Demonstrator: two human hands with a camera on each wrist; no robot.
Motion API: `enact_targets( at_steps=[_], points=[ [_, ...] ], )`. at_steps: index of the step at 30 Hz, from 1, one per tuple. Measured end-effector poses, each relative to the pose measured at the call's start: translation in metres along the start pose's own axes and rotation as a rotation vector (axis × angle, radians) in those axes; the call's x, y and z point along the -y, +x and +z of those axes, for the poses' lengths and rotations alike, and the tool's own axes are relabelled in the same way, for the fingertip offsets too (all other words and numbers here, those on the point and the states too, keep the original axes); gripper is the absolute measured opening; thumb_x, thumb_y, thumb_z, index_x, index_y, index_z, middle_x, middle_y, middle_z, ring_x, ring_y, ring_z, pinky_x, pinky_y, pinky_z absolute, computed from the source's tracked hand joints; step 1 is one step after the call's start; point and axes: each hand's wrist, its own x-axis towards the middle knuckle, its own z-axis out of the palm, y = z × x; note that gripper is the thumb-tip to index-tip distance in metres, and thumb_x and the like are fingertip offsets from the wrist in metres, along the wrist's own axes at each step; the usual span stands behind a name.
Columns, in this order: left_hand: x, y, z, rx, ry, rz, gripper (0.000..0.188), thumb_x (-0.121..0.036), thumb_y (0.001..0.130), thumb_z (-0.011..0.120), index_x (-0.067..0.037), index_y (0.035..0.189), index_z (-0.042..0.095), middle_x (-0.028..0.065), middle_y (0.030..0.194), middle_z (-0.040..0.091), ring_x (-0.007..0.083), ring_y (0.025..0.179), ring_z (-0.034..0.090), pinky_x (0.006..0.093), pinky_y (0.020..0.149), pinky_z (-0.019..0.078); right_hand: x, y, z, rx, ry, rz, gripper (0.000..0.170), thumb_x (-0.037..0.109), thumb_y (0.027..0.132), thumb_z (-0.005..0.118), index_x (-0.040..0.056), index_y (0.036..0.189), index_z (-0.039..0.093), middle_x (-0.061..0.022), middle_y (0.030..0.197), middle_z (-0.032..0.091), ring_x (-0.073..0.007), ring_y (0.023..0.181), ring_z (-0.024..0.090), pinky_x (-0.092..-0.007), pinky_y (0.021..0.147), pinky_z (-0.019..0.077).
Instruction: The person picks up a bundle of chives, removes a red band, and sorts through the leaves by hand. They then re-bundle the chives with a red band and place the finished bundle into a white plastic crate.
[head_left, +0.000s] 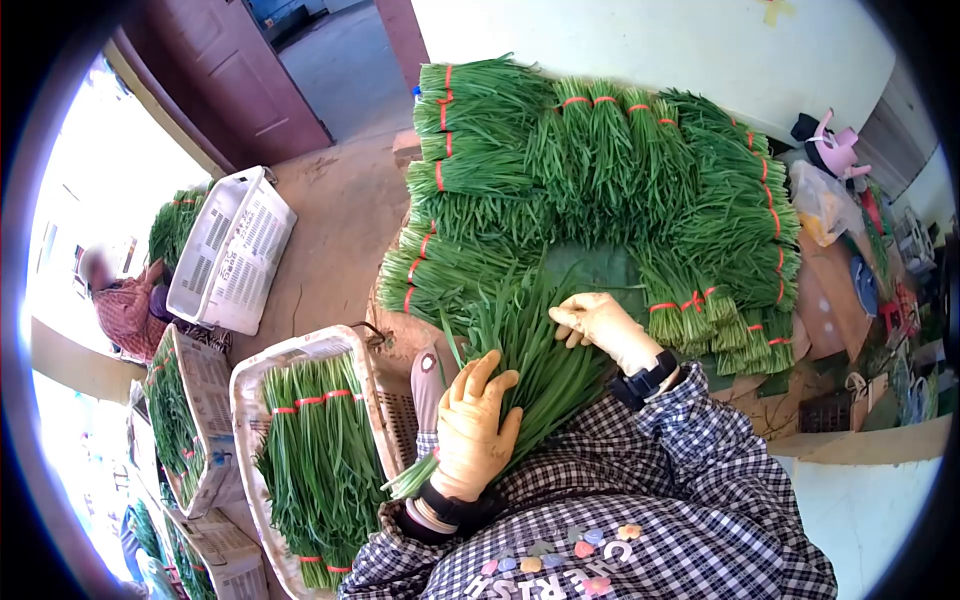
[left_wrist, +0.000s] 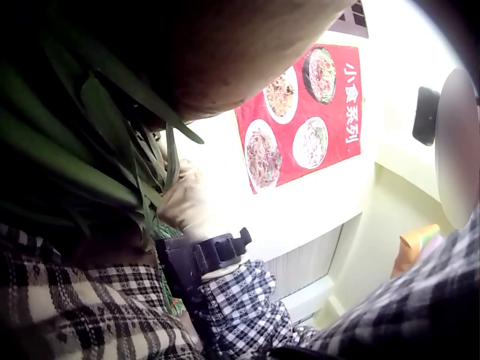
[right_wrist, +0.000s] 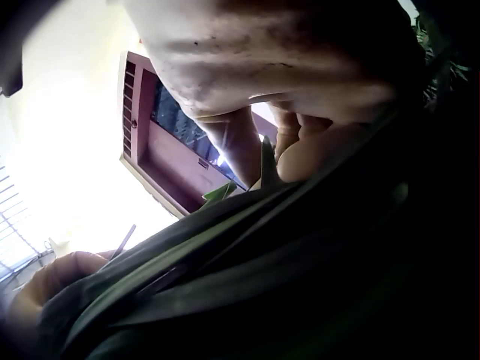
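Observation:
A loose bunch of garlic chives point(head_left: 535, 350) lies across the lap, its pale cut stems sticking out beside the left wrist. On top of it rests my gloved left hand point(head_left: 475, 425), fingers fairly straight and thumb spread to the side. My gloved right hand point(head_left: 605, 328) is over the leafy part, fingers bent, pinching at leaves with thumb and forefinger. The right wrist view shows the right hand's bent fingers point(right_wrist: 236, 142) at a short leaf tip point(right_wrist: 268, 161), with part of the left hand point(right_wrist: 52, 289) at the lower left. Dark leaves point(left_wrist: 97, 142) run under the left hand.
Chive bundles tied with red bands point(head_left: 600, 150) are piled in front. At left stands a white plastic crate point(head_left: 240, 430) holding tied bundles; more crates point(head_left: 225, 250) stand beyond it. Another person point(head_left: 125, 300) sits at far left. A plastic bag point(head_left: 825, 205) lies on the right.

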Motion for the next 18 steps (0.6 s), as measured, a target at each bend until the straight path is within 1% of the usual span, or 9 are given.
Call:
enact_targets(
  at_steps=[6, 8, 9, 11, 12, 14, 15, 16, 18],
  points=[
    [0.002, -0.002, 0.001, -0.013, 0.000, 0.006, 0.050, -0.007, 0.078, 0.078, -0.010, 0.125, 0.062, 0.0155, 0.143, 0.055, 0.0391, 0.131, 0.053, 0.0500, 0.107, 0.0451, -0.001, 0.006, 0.003, 0.023, 0.025, -0.015, 0.037, 0.041, 0.099, 0.070, 0.0062, 0.111, 0.072, -0.0016, 0.088, 0.073, -0.0100, 0.076, 0.066, -0.0262, 0.068, 0.0478],
    [0.002, -0.003, 0.000, -0.013, -0.014, 0.000, 0.054, -0.008, 0.077, 0.079, -0.009, 0.128, 0.061, 0.0174, 0.145, 0.053, 0.0409, 0.133, 0.050, 0.0510, 0.109, 0.0428, 0.003, -0.001, 0.002, -0.004, 0.130, -0.038, 0.035, 0.041, 0.099, 0.070, 0.0074, 0.109, 0.073, -0.0006, 0.088, 0.073, -0.0087, 0.076, 0.065, -0.0262, 0.069, 0.0477],
    [-0.001, -0.004, -0.004, -0.013, -0.014, -0.003, 0.054, -0.008, 0.077, 0.079, -0.009, 0.128, 0.061, 0.0174, 0.145, 0.053, 0.0409, 0.133, 0.050, 0.0510, 0.109, 0.0428, 0.004, -0.006, 0.004, -0.035, 0.185, -0.061, 0.036, 0.042, 0.100, 0.067, 0.0068, 0.103, 0.073, 0.0001, 0.087, 0.073, -0.0083, 0.066, 0.062, -0.0234, 0.063, 0.0461],
    [-0.012, -0.006, -0.020, -0.071, 0.048, 0.014, 0.065, -0.017, 0.078, 0.080, -0.013, 0.139, 0.057, 0.0166, 0.151, 0.047, 0.0420, 0.138, 0.044, 0.0529, 0.112, 0.0374, 0.007, -0.021, -0.002, -0.054, 0.220, -0.088, 0.032, 0.039, 0.100, 0.069, 0.0075, 0.102, 0.073, 0.0008, 0.087, 0.073, -0.0069, 0.066, 0.062, -0.0220, 0.062, 0.0450],
    [-0.015, -0.012, -0.026, -0.093, 0.140, 0.036, 0.080, -0.024, 0.076, 0.084, -0.011, 0.147, 0.051, 0.0199, 0.154, 0.043, 0.0440, 0.142, 0.039, 0.0545, 0.114, 0.0340, 0.009, -0.028, -0.004, -0.077, 0.262, -0.117, 0.027, 0.035, 0.100, 0.070, 0.0082, 0.102, 0.073, 0.0016, 0.087, 0.073, -0.0055, 0.066, 0.063, -0.0205, 0.060, 0.0438],
    [-0.025, -0.019, -0.044, -0.069, 0.228, -0.014, 0.090, -0.032, 0.077, 0.084, -0.005, 0.152, 0.044, 0.0225, 0.155, 0.041, 0.0446, 0.143, 0.036, 0.0550, 0.115, 0.0325, 0.008, -0.040, -0.004, -0.144, 0.283, -0.158, 0.025, 0.032, 0.099, 0.071, 0.0078, 0.100, 0.072, 0.0024, 0.087, 0.074, -0.0046, 0.062, 0.061, -0.0186, 0.057, 0.0419],
    [-0.025, -0.024, -0.045, -0.015, 0.321, -0.045, 0.097, -0.038, 0.080, 0.082, 0.003, 0.155, 0.036, 0.0255, 0.154, 0.040, 0.0439, 0.143, 0.037, 0.0563, 0.114, 0.0323, 0.009, -0.044, -0.004, -0.144, 0.313, -0.169, 0.023, 0.030, 0.100, 0.071, 0.0065, 0.100, 0.072, 0.0018, 0.088, 0.074, -0.0049, 0.062, 0.061, -0.0187, 0.057, 0.0422],
    [-0.018, -0.032, -0.040, -0.010, 0.326, -0.048, 0.097, -0.038, 0.080, 0.082, 0.003, 0.155, 0.036, 0.0255, 0.154, 0.040, 0.0439, 0.143, 0.037, 0.0563, 0.114, 0.0323, 0.013, -0.050, -0.003, -0.142, 0.341, -0.181, 0.022, 0.027, 0.100, 0.071, 0.0053, 0.100, 0.072, 0.0012, 0.088, 0.073, -0.0051, 0.062, 0.060, -0.0188, 0.058, 0.0426],
    [0.008, -0.048, -0.022, 0.192, 0.267, -0.183, 0.098, -0.043, 0.085, 0.078, 0.010, 0.154, 0.033, 0.0290, 0.149, 0.046, 0.0437, 0.137, 0.046, 0.0559, 0.110, 0.0387, 0.020, -0.063, 0.004, -0.132, 0.401, -0.223, 0.020, 0.024, 0.100, 0.070, 0.0039, 0.101, 0.072, 0.0000, 0.089, 0.073, -0.0053, 0.063, 0.060, -0.0189, 0.058, 0.0434]
  ],
)
